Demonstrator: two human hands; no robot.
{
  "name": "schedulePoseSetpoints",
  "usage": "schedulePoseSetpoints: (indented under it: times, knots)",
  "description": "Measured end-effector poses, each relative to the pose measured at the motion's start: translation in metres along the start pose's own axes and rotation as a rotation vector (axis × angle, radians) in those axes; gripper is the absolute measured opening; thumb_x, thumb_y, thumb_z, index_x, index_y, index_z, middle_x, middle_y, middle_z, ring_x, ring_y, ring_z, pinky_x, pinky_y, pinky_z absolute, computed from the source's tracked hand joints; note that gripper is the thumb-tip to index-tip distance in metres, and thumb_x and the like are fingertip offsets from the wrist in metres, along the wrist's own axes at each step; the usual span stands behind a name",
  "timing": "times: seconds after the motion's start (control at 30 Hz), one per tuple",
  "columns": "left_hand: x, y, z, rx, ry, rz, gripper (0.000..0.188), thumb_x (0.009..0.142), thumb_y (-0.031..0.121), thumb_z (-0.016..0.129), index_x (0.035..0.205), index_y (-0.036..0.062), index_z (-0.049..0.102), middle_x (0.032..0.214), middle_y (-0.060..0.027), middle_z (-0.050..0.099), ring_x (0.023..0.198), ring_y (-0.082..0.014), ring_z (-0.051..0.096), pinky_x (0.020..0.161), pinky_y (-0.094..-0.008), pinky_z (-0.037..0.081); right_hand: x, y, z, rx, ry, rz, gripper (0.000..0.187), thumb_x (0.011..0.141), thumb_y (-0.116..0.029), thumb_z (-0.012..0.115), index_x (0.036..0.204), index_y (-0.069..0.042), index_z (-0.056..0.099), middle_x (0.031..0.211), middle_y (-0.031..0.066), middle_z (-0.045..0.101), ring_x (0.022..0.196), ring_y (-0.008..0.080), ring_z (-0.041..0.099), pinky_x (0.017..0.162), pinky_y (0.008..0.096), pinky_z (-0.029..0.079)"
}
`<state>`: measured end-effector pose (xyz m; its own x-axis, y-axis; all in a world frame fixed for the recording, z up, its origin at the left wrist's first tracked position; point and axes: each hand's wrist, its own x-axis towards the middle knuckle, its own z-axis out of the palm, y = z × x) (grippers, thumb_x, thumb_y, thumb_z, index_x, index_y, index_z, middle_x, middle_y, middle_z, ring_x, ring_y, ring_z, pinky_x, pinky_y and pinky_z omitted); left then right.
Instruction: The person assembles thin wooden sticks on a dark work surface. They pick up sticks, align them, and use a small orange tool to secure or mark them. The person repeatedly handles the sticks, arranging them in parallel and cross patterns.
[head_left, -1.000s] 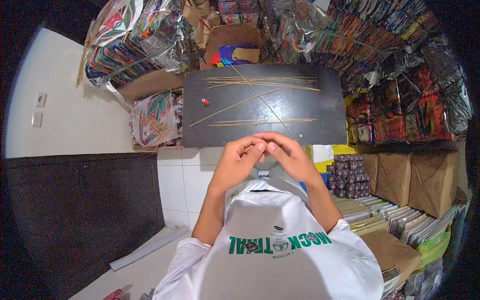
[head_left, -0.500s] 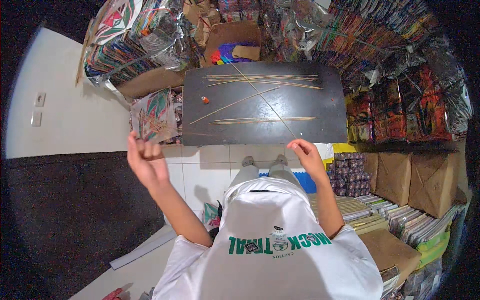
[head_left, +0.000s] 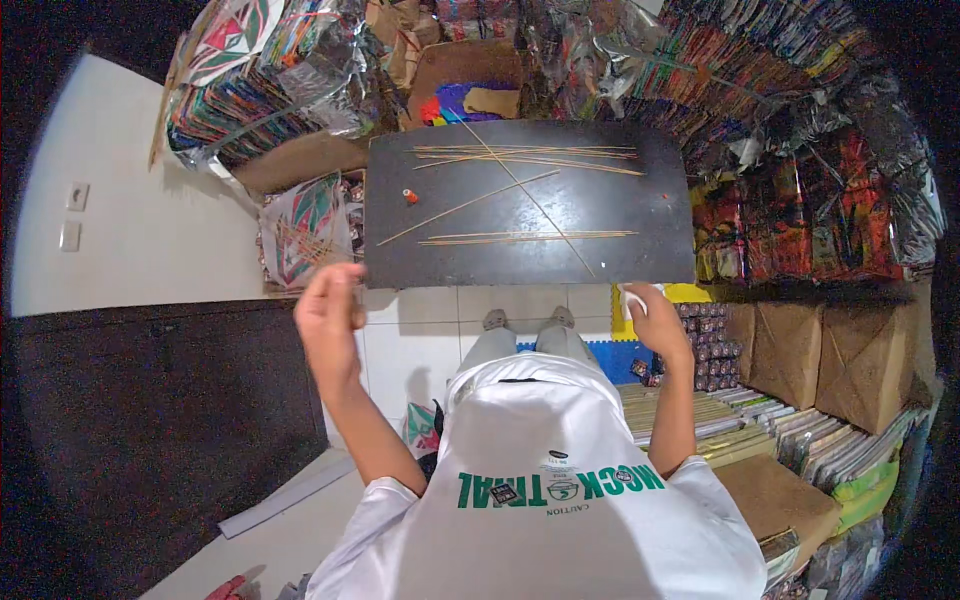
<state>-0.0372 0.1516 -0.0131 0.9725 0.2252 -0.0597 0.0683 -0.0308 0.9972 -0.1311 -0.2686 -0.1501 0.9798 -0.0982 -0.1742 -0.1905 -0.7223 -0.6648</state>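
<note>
Can't tell either grip: left hand (head_left: 330, 312) curled but blurry, right hand (head_left: 657, 322) unclear. Best keep sleeves off the loose sticks (head_left: 530, 238) on the worktop (head_left: 480, 266).

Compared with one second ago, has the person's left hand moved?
Yes, leftward: judged against the black table, the left hand has gone from near the middle of the table's front edge to near its front-left corner.

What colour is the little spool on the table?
The spool is orange with a whitish end, shown best in the head view.
</note>
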Motion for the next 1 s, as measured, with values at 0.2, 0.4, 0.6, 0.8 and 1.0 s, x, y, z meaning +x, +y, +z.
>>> schedulePoseSetpoints:
  times: [0.2,0.4,0.6,0.8,1.0]
  knots:
    - [-0.027,-0.006,0.071,0.077,-0.514,0.004,0.017,0.101,0.017,0.06,0.102,0.0028,0.071,0.081,0.0073,0.06,0.066,0.0009,0.044,0.056,-0.0188,0.032,0.026,-0.122,-0.008,0.484,0.073,-0.254,0.03,0.101,-0.014,0.052,0.126,-0.003,0.064,0.128,0.0166,0.066,0.12,0.0275,0.062,0.103,0.0379,0.045]
    - [-0.041,-0.005,0.097,0.08,-0.68,-0.073,0.017,0.1,0.017,0.062,0.106,0.0019,0.07,0.078,0.0088,0.056,0.066,0.0,0.04,0.055,-0.0199,0.03,0.016,-0.181,0.012,0.992,-0.284,-0.203,0.034,0.106,-0.021,0.049,0.128,0.001,0.061,0.118,0.0087,0.067,0.11,0.0153,0.06,0.097,0.0308,0.047]
    - [-0.039,-0.011,0.09,0.157,-0.664,-0.055,0.014,0.099,0.015,0.065,0.101,0.0019,0.069,0.072,0.0112,0.046,0.064,0.0004,0.035,0.054,-0.0198,0.027,0.018,-0.178,0.018,0.92,-0.262,-0.197,0.023,0.102,-0.014,0.057,0.119,0.001,0.064,0.101,0.0004,0.065,0.089,0.005,0.055,0.076,0.0223,0.045]
    - [-0.041,-0.008,0.093,0.161,-0.582,-0.038,0.012,0.098,0.013,0.065,0.093,0.0032,0.066,0.069,0.0123,0.04,0.063,0.0008,0.031,0.053,-0.0205,0.025,0.021,-0.173,0.011,0.735,-0.149,-0.21,0.013,0.092,-0.007,0.07,0.103,-0.001,0.069,0.089,-0.0037,0.063,0.076,0.0004,0.048,0.061,0.0196,0.036]
    - [-0.035,-0.008,0.094,0.243,-0.6,0.086,0.009,0.095,0.011,0.066,0.092,0.0019,0.066,0.075,0.0042,0.055,0.07,-0.0056,0.048,0.064,-0.024,0.039,0.024,-0.181,0.0,0.574,0.031,-0.401,0.009,0.087,-0.004,0.073,0.093,0.001,0.07,0.09,0.0046,0.067,0.078,0.0088,0.061,0.066,0.0235,0.048]
